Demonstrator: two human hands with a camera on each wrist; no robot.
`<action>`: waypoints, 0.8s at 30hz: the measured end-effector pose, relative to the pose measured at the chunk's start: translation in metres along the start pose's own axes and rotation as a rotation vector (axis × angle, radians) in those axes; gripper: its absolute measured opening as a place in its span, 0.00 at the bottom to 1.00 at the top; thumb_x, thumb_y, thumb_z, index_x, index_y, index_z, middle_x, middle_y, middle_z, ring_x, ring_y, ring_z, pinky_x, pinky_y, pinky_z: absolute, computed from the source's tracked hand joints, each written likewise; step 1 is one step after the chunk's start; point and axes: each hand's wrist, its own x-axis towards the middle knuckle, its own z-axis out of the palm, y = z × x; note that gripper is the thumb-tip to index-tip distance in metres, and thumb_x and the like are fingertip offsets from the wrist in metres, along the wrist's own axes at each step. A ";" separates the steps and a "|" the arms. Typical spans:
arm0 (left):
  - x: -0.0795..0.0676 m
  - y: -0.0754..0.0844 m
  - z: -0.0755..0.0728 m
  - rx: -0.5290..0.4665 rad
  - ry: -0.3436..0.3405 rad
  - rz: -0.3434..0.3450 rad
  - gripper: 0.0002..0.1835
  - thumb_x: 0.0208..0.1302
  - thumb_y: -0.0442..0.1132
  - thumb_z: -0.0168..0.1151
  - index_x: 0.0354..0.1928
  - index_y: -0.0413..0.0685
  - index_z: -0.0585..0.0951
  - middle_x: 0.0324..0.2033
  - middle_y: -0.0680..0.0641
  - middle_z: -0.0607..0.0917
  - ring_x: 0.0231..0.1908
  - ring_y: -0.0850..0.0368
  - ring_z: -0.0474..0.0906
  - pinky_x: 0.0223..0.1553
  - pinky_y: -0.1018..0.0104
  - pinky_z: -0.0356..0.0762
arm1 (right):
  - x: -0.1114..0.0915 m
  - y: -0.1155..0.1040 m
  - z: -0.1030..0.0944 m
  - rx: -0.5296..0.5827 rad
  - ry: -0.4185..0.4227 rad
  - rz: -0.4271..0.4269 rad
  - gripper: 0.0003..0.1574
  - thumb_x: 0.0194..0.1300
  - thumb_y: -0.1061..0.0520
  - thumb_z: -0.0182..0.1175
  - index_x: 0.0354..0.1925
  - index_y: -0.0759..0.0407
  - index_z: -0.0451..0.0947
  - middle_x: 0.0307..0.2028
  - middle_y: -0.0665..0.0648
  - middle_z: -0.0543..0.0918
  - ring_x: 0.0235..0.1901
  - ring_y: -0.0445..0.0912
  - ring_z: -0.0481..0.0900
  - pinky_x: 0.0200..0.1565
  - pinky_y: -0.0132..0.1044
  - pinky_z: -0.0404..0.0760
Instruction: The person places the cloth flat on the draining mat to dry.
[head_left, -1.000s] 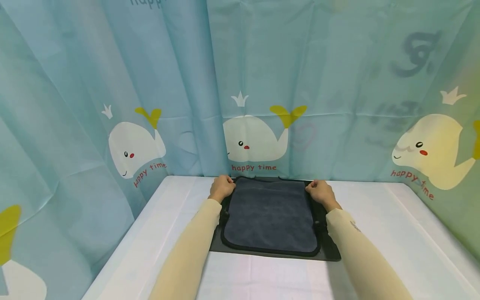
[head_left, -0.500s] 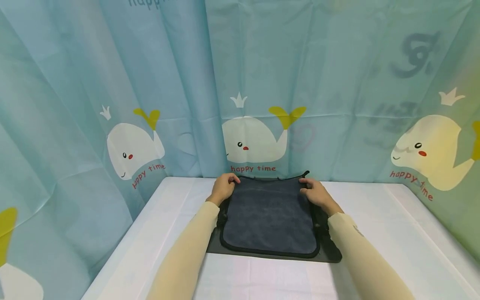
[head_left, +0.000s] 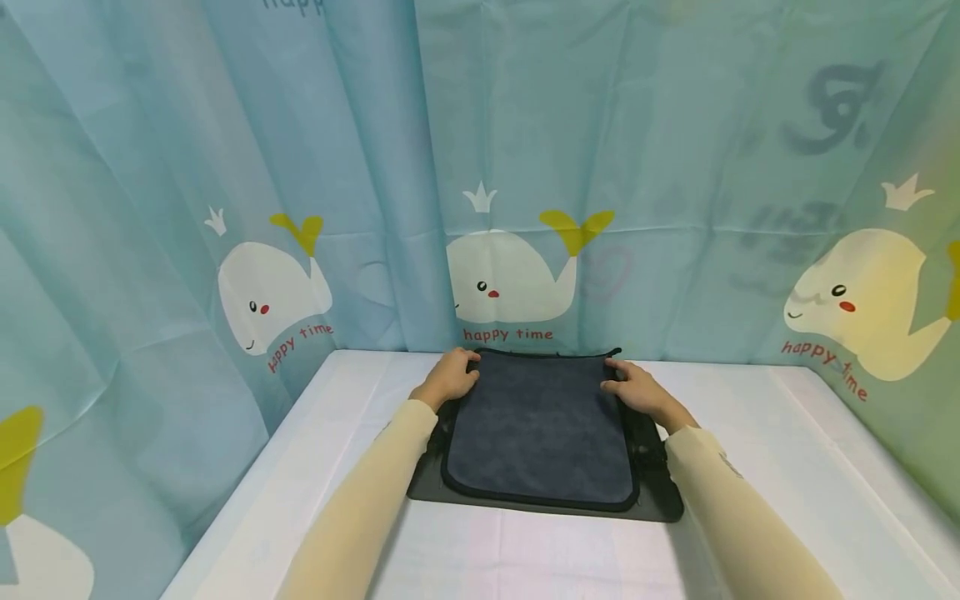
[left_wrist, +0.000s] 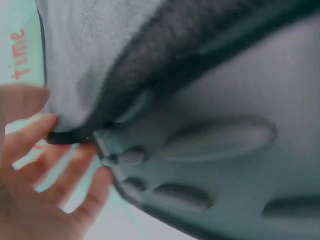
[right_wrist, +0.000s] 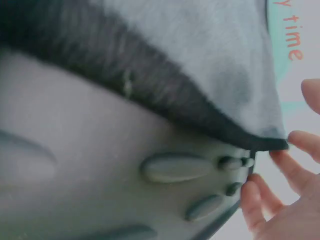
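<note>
A dark blue-grey cloth (head_left: 540,429) with a black bound edge lies over a dark mat (head_left: 665,496). Oval raised nubs show on the mat (right_wrist: 175,167) in the right wrist view. My left hand (head_left: 450,377) is at the cloth's far left corner, thumb and fingers spread. In the left wrist view its fingertips (left_wrist: 52,121) touch the corner, while lower fingers reach the mat's edge. My right hand (head_left: 639,390) is at the far right corner, thumb apart from the fingers. That corner sticks up past the fingertips.
Under the mat is a table with a white cover (head_left: 757,467). A blue-green curtain (head_left: 675,167) printed with whales hangs right behind the table's far edge and along both sides.
Both hands have loosened from a pinch at the far corners to spread fingers. The cloth's far right corner rose, then lowered a little, and its far edge now lies straighter.
</note>
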 end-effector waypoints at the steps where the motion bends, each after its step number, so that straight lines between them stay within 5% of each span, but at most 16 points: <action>1: -0.002 0.001 -0.001 0.035 -0.029 0.003 0.23 0.76 0.39 0.56 0.69 0.41 0.75 0.67 0.37 0.75 0.69 0.39 0.70 0.70 0.47 0.68 | -0.002 -0.001 0.000 0.005 0.002 0.009 0.43 0.79 0.50 0.49 0.81 0.64 0.47 0.78 0.75 0.48 0.76 0.73 0.51 0.71 0.68 0.60; 6: -0.014 0.011 -0.003 0.236 -0.147 -0.030 0.30 0.74 0.48 0.61 0.74 0.49 0.70 0.73 0.36 0.67 0.73 0.36 0.63 0.71 0.42 0.65 | -0.016 -0.008 0.003 0.069 0.039 0.006 0.43 0.79 0.50 0.50 0.81 0.63 0.48 0.79 0.74 0.48 0.75 0.73 0.53 0.70 0.68 0.61; 11: -0.028 0.021 -0.001 0.382 -0.227 -0.069 0.32 0.73 0.54 0.62 0.75 0.56 0.69 0.76 0.37 0.61 0.76 0.37 0.57 0.73 0.39 0.60 | -0.033 -0.009 0.008 0.029 0.061 -0.096 0.35 0.78 0.52 0.53 0.76 0.64 0.61 0.76 0.74 0.56 0.74 0.74 0.55 0.68 0.70 0.62; 17: -0.045 0.025 -0.002 0.432 -0.242 -0.079 0.32 0.70 0.56 0.65 0.72 0.58 0.73 0.76 0.38 0.59 0.75 0.37 0.54 0.73 0.38 0.59 | -0.058 -0.002 0.015 -0.149 0.027 -0.201 0.28 0.73 0.52 0.61 0.65 0.62 0.76 0.69 0.75 0.68 0.64 0.73 0.61 0.59 0.72 0.65; 24: -0.066 0.018 -0.007 0.365 -0.248 0.011 0.33 0.65 0.56 0.69 0.70 0.58 0.76 0.78 0.47 0.61 0.77 0.37 0.55 0.71 0.35 0.59 | -0.082 0.003 0.018 -0.268 -0.006 -0.192 0.26 0.68 0.48 0.66 0.61 0.56 0.82 0.70 0.71 0.69 0.66 0.75 0.60 0.57 0.79 0.60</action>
